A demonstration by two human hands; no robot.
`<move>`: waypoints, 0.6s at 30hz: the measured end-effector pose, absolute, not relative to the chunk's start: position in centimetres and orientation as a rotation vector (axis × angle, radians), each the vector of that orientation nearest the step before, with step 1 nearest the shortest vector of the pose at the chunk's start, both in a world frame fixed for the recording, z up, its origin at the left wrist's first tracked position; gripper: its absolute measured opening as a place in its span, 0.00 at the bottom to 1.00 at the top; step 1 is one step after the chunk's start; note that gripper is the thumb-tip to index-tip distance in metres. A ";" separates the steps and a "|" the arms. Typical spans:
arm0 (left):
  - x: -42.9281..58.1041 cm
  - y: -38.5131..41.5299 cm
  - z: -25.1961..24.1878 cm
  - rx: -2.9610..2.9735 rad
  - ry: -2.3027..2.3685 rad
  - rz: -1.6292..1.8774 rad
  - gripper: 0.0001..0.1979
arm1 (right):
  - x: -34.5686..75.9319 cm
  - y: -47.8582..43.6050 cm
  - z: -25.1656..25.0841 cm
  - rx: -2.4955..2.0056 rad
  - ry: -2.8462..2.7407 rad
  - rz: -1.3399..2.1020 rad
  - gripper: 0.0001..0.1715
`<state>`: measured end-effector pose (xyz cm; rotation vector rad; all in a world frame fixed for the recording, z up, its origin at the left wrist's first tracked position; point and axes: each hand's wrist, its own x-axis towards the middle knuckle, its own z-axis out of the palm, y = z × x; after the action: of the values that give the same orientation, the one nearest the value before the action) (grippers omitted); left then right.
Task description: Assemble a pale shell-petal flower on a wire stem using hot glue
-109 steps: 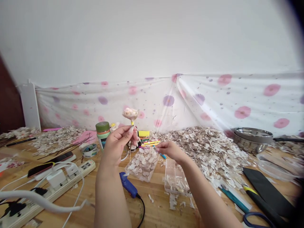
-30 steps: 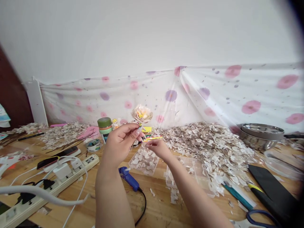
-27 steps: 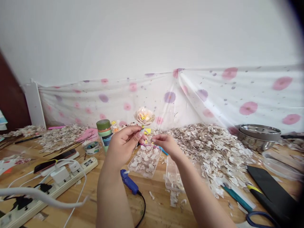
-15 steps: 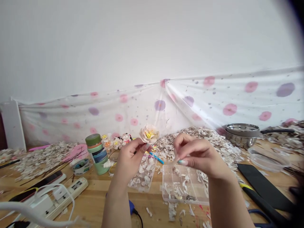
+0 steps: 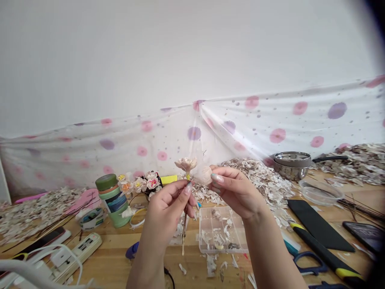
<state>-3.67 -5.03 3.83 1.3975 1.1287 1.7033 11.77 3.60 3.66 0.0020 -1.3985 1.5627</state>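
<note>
- Fingers (image 5: 184,192) of the left hand (image 5: 167,212) pinch the thin wooden stem of a small pale-pink petal flower on a stick (image 5: 186,164); the stem runs near-vertical, bloom on top, free end hanging below the hand above the wooden table (image 5: 114,257).
- The right hand (image 5: 237,192) is closed at thumb and fingertips on a single pale, translucent shell-like petal (image 5: 204,175).
- The petal sits just right of the bloom and slightly lower, close to touching it; actual contact cannot be told.
- A clear plastic compartment box (image 5: 222,228) lies on the table below both hands.
</note>
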 end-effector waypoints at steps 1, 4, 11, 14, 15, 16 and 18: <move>-3.5 -5.2 3.9 1.399 1.131 1.689 0.14 | 11.7 3.8 3.6 -0.017 -1.380 1.583 0.06; -3.1 -5.6 4.2 1.326 1.163 1.715 0.12 | 11.9 4.1 3.5 -0.048 -1.362 1.611 0.08; -3.6 -5.4 4.1 1.338 1.193 1.535 0.16 | 13.0 4.0 3.8 -0.058 -1.566 1.475 0.09; -4.2 -5.2 3.9 1.391 1.202 1.437 0.18 | 13.3 3.8 4.0 -0.095 -1.678 1.275 0.06; -4.4 -5.2 3.8 1.406 1.209 1.413 0.18 | 13.3 3.7 4.1 -0.114 -1.711 1.204 0.05; -4.5 -5.2 3.7 1.421 1.218 1.386 0.17 | 13.4 3.7 4.1 -0.136 -1.740 1.136 0.05; -4.7 -5.2 3.7 1.449 1.239 1.326 0.17 | 13.4 3.7 4.0 -0.180 -1.778 1.018 0.04</move>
<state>-4.67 -5.24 3.68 1.4494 1.2393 1.3262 13.44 3.68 3.99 -0.1798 -1.7779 1.0185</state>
